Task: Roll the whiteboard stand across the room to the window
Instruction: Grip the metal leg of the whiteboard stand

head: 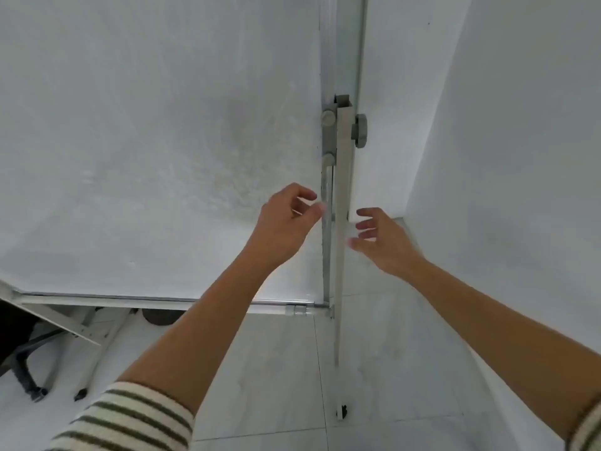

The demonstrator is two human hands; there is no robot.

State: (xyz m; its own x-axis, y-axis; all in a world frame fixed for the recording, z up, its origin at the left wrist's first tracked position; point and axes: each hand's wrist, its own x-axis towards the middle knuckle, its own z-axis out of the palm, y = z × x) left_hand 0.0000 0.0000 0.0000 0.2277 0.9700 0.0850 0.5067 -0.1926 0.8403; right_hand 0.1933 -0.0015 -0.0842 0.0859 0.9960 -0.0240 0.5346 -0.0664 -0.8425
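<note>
You are looking down at the right-hand edge of a large white whiteboard panel (146, 141) mounted on a pale grey metal stand. Its upright side post (344, 190) runs down the middle of the view to a small black caster (343, 411) on the light grey tiled floor (276, 369). Two grey plastic adjustment knobs (360, 130) sit on the post above your hands. A plain white wall (504, 125) stands just beside the post on the right, so the stand looks to be parked in a corner; no window is in view.

Your left hand (286, 222) is loosely curled, fingertips at or nearly at the board's silver edge rail (327, 203), but nothing is clasped. Your right hand (380, 239) is spread wide beside the post, apart from it or barely brushing it (slight blur makes contact hard to judge). Both forearms are bare, with striped cream-and-olive sleeves (136, 418) pushed back.

This reads as the reach to take hold, with the rolling not yet begun. The next move calls for wrapping both hands firmly round the post, then steering away from the wall. Mind the dark chair legs (29, 379) at lower left, beneath the board.
</note>
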